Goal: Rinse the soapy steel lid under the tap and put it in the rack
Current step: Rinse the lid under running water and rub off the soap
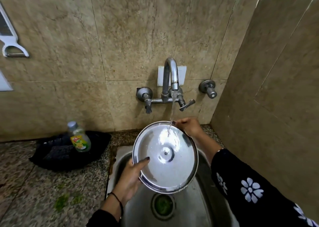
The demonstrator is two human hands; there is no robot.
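The round steel lid is held tilted over the sink, its inner side facing me, with a small rivet at its centre. Water runs from the wall tap and strikes the lid's upper part. My left hand grips the lid's lower left rim, thumb on the inner face. My right hand pinches the far upper rim beside the stream. No rack is in view.
A dish-soap bottle stands on a black tray on the speckled granite counter to the left. A green drain strainer lies under the lid. Tiled walls close in behind and on the right.
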